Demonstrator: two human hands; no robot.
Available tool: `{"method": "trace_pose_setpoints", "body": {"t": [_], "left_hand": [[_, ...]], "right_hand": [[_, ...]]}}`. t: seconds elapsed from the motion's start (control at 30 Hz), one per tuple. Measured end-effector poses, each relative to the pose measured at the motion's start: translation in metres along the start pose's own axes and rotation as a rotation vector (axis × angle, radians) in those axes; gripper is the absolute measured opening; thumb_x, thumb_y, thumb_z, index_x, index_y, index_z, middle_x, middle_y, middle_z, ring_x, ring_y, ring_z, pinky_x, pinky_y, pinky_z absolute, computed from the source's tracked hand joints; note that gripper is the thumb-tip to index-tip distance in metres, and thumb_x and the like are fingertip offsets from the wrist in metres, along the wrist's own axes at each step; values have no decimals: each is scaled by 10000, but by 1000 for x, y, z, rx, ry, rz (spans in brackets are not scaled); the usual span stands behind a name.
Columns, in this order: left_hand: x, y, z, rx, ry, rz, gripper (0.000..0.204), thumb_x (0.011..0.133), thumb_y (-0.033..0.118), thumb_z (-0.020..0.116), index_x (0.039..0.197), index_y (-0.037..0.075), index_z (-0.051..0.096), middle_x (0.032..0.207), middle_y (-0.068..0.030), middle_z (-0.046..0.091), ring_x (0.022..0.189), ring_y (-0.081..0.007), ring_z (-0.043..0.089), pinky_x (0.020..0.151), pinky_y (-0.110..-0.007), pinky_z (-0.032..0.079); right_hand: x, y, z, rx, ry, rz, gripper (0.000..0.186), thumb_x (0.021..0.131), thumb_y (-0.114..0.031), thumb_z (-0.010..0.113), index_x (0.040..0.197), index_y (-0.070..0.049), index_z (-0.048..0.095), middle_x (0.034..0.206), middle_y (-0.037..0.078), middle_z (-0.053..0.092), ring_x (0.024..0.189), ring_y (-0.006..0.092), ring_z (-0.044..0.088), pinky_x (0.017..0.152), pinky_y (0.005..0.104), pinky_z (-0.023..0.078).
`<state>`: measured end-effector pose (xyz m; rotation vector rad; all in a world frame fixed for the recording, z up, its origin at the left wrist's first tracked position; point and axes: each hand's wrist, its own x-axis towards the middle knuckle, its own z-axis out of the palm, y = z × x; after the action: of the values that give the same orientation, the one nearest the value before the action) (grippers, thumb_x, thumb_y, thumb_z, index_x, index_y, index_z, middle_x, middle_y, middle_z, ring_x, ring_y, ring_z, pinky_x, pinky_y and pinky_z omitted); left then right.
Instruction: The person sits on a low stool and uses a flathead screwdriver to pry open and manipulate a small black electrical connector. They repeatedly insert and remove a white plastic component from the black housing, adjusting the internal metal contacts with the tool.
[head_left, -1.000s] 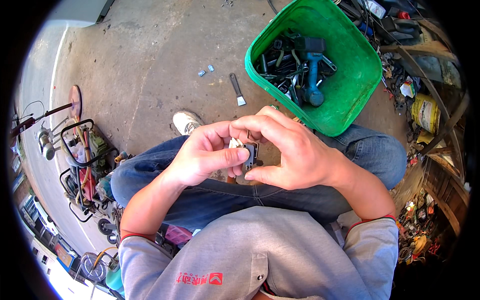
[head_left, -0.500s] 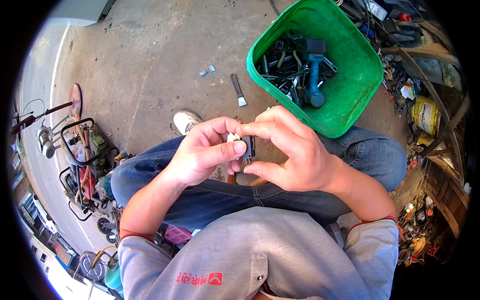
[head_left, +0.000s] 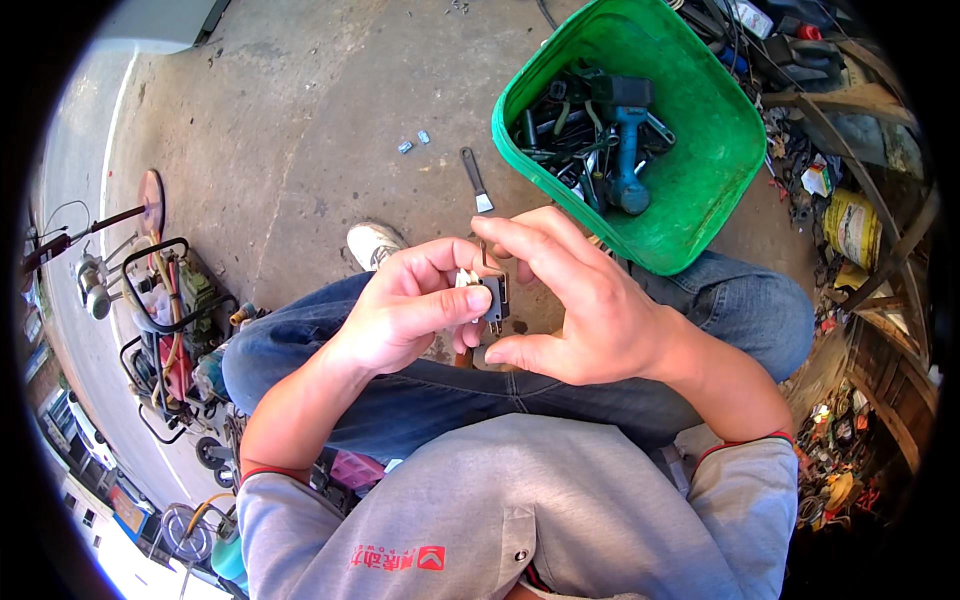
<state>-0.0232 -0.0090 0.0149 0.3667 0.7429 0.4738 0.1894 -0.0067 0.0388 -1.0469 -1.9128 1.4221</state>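
Note:
My left hand (head_left: 405, 305) pinches a small black electrical part (head_left: 495, 298) between thumb and fingers, above my lap. Metal pins stick out of its lower end, and a pale piece (head_left: 463, 283) shows beside it at the left fingers. A thin dark strip (head_left: 483, 250) rises from the part's top. Around its right side curves my right hand (head_left: 590, 310), thumb and forefinger spread apart. The forefinger's tip is close to the strip's upper end; whether they touch I cannot tell. The thumb tip lies just right of the pins, apart from them.
A green bin (head_left: 725, 190) holds a blue-and-black power tool (head_left: 628, 150) and several hand tools. A scraper (head_left: 476, 180) and two small bluish pieces (head_left: 414, 142) lie on the concrete. Machinery (head_left: 180, 310) stands at left; scrap and a yellow bucket (head_left: 852, 232) line the right.
My right forefinger and thumb have spread wider and moved off the black part. The thin strip above it is now exposed. My left hand keeps its hold, nearly still.

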Motion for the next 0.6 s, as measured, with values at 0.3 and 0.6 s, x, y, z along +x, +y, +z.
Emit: {"method": "trace_pose_setpoints", "body": {"t": [0.3,0.6], "left_hand": [[1,0,4,15,16,22,210,869,132,649,1027,28,556,829,-38,616,633,-96,587,555,-220,471],[3,-2,-1,-47,90,76,188,857,150,659,975,38,564,818,-84,628,594,-114,582,495,-209,441]], "right_hand": [[-1,0,0,-38,3,-83,601,677,-134,784,1197,16,525,1030,150,499,917,285,567,788,348,480],[-1,5,-2,-19,78,-121,591,678,-156,796,1195,-8,550,1028,145,516,890,257,572,771,335,485]]}}
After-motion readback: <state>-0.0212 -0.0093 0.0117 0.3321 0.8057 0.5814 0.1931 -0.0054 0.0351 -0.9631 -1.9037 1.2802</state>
